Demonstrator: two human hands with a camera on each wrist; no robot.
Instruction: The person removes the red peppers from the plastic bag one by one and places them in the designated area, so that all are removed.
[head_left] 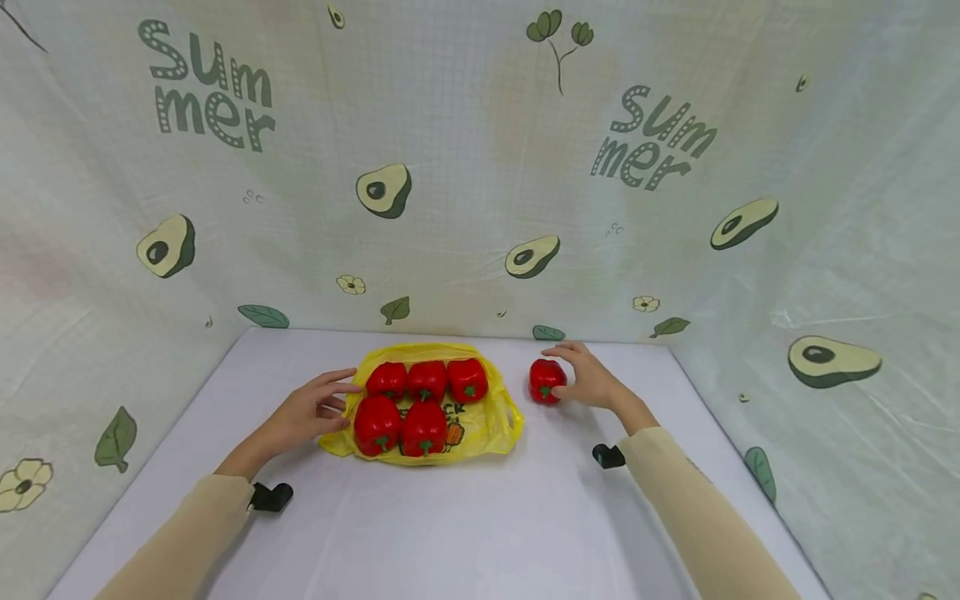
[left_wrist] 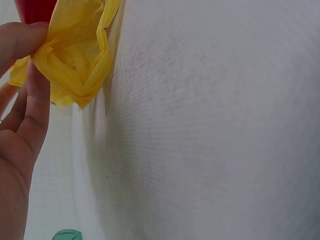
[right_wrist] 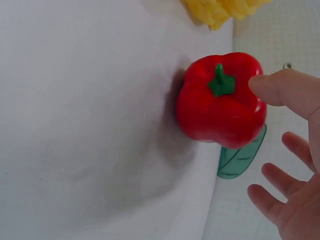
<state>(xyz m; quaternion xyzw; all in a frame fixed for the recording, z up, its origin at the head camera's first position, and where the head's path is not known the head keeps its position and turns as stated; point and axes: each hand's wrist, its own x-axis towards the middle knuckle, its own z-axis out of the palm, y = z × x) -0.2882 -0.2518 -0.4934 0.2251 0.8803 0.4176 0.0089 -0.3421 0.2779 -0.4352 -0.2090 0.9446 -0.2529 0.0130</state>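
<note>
A single red bell pepper [head_left: 546,382] lies on the white table with its green stem toward me. My right hand [head_left: 588,379] is at its right side; the thumb [right_wrist: 280,90] is against the pepper near the stem, and several fingers are spread apart from it. Further left, several red bell peppers [head_left: 426,427] lie in two rows on a flattened yellow plastic bag [head_left: 487,425]. Beside the bag's left edge is my left hand [head_left: 307,410], its fingers loosely bent and its thumb at the yellow plastic [left_wrist: 75,60]. The bag hides part of its fingertips.
A white cloth covers the table [head_left: 450,533]. Behind and at both sides hangs a pale curtain [head_left: 465,125] printed with avocados, leaves and lettering. Black wrist mounts [head_left: 272,497] stick out from both sleeves.
</note>
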